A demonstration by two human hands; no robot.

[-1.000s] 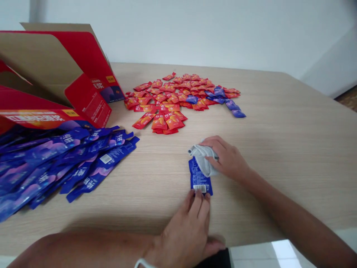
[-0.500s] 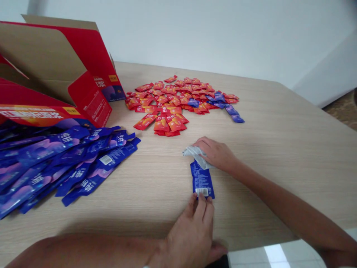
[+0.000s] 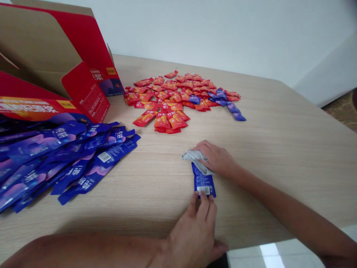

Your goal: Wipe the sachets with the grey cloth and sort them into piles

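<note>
A blue sachet lies back side up on the table, its printed text and white barcode showing. At its lower edge, the fingertips of my left hand press it down. My right hand is closed around a folded grey-white cloth, which covers the sachet's upper right part. Part of the cloth sticks out to the left of my fingers. My right fingertips are partly hidden by the cloth.
A heap of long blue sachets lies on the left, in front of an open red carton. Farther back are many small red sachets, with several blue sachets at their right. The wooden table ends near a white wall.
My right hand and the cloth have shifted slightly down over the sachet, covering more of its upper part. My left hand stays at the lower edge. The camera view has tilted a little.
</note>
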